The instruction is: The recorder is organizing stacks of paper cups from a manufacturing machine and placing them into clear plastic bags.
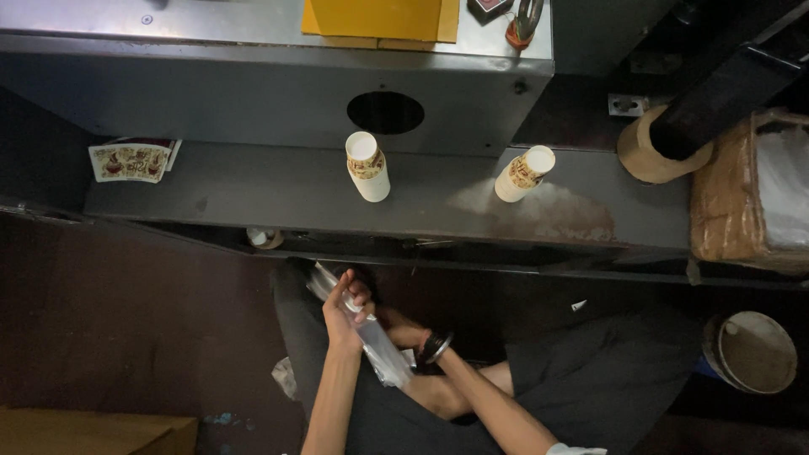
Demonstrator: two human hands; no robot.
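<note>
Hands on a clear sleeve below the shelf.

The left hand is curled around a clear plastic sleeve, held slanted over the lap; the right hand sits low behind it, grip hidden, I cannot tell. Two paper cups stand apart on the grey shelf.

Two stacks of printed paper cups stand on the grey metal surface, one below a round hole in the machine panel, the other tilted to its right. Flat printed cup blanks lie at the surface's left end. A yellow sheet rests on top. A tan roll sits far right, a round bucket below it.
</note>
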